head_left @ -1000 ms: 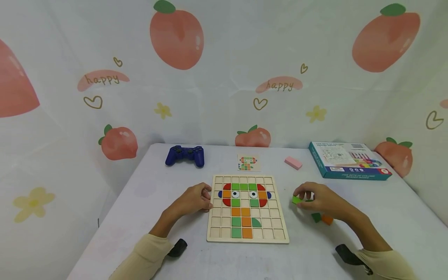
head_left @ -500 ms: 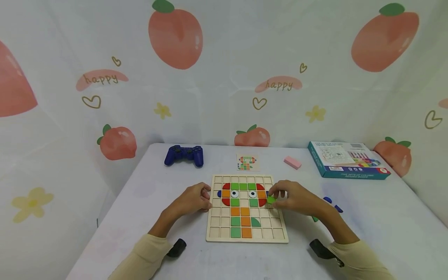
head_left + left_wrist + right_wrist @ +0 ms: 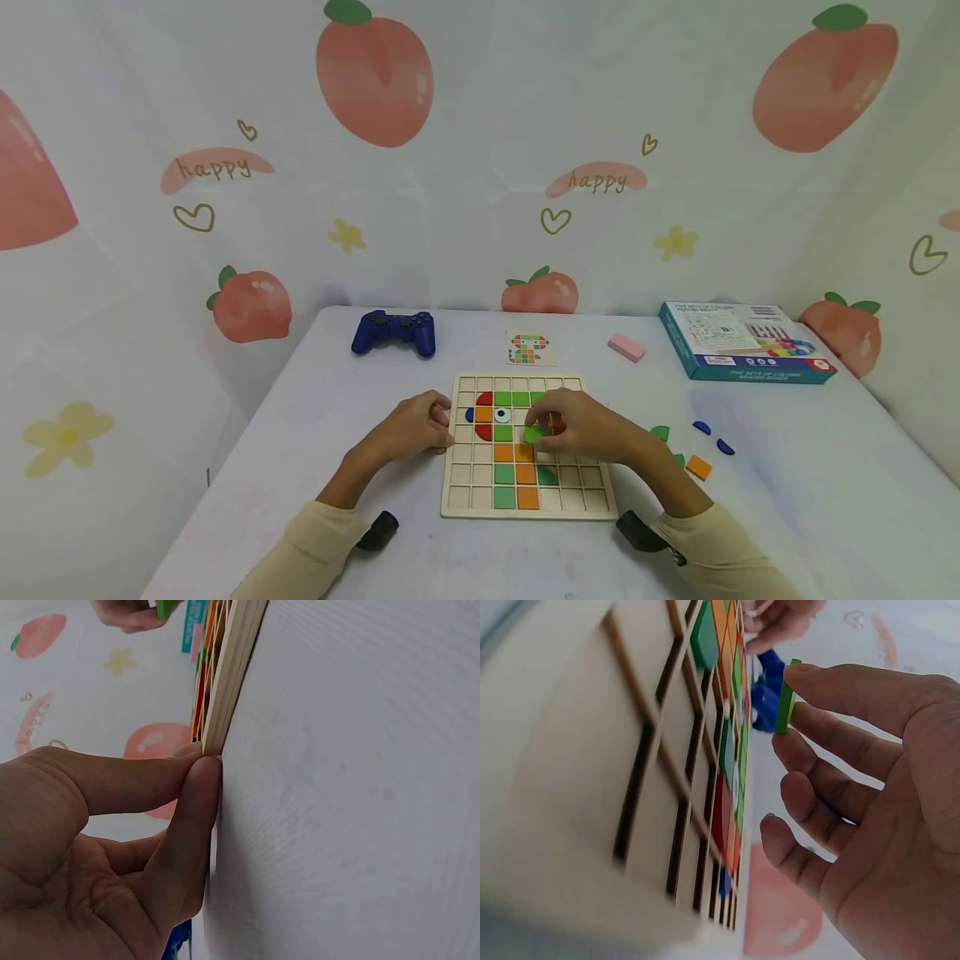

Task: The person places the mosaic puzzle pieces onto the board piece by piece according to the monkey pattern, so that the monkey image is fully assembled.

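My right hand (image 3: 588, 423) pinches a light green square tile (image 3: 786, 705) between thumb and fingers, raised above the wooden grid board (image 3: 587, 498). In the head view this hand hides the board's right eye tile and part of the red pieces. My left hand (image 3: 411, 427) grips the board's left edge, thumb and forefinger meeting at the rim in the left wrist view. Set in the grid are red, orange, green and blue pieces and a round eye tile (image 3: 502, 415). Lower down, a column of green and orange squares (image 3: 528, 498) runs to the bottom rows.
Right of the board lie loose pieces: an orange square (image 3: 699, 467), two blue half-rounds (image 3: 701, 427) and green ones (image 3: 660, 432). Behind the board are a picture card (image 3: 531, 347), a pink block (image 3: 626, 347), a blue game controller (image 3: 393, 332) and a flat box (image 3: 746, 343).
My right hand has carried the light green tile leftward from the loose pieces to over the board's middle. The left hand stays at the board's left edge.
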Available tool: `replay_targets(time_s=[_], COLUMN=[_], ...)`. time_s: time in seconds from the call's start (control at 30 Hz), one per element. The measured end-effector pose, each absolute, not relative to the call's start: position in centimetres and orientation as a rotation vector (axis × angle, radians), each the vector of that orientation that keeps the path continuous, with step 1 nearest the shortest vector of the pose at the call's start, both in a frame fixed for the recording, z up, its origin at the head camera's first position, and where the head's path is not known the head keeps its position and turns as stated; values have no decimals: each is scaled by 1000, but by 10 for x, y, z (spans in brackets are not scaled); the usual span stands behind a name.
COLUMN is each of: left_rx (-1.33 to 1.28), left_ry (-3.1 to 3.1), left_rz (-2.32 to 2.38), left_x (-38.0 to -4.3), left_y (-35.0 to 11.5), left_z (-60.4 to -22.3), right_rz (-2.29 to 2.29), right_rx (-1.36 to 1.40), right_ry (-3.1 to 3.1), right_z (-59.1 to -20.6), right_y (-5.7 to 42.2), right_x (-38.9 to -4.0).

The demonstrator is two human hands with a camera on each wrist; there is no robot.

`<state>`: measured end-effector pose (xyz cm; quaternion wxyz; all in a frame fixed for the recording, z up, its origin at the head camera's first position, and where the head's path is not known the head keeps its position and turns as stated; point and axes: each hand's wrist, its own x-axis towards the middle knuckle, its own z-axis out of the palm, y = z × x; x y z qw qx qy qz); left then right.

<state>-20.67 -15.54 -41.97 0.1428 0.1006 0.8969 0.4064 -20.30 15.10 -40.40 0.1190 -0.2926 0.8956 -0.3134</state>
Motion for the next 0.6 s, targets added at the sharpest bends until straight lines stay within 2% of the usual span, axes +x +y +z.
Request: replay_targets(time_s=[0.6], left_rx=[277], left_ry=[2563], left_rz=[1195], left_x=[-209], left_y=[-157], left_z=[-423], right_rz=[-866], right_rx=[-919], right_ry=[2616], right_z=[-402], right_y=[104], right_x=[-184])
